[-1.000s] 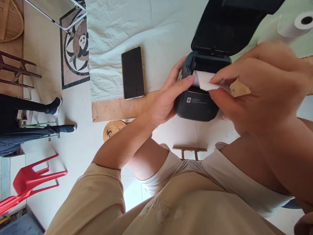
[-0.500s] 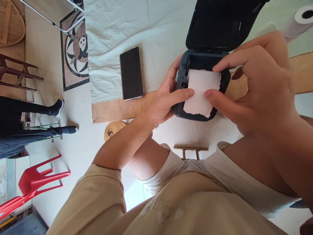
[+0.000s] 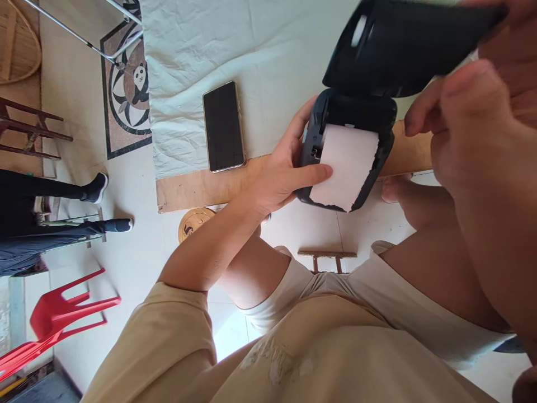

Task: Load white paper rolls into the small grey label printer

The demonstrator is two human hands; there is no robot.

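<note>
Your left hand [image 3: 280,182] grips the left side of the dark printer [image 3: 380,115] at the table's [image 3: 201,190] near edge, thumb pinning the white paper strip [image 3: 346,168] that hangs over its front. Your right hand [image 3: 470,112] is up at the raised lid [image 3: 403,47]; can't tell how firmly it holds. A phone [image 3: 223,126] lies face up on the pale cloth [image 3: 235,45], just left of the printer.

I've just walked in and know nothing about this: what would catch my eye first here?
The small dark plastic printer at the table's edge, lid raised, with a white paper strip with a torn end lying over its front. The left hand steadies its side, thumb on the paper; the right hand is up at the lid. A black smartphone lies on the pale cloth to the left.
</note>
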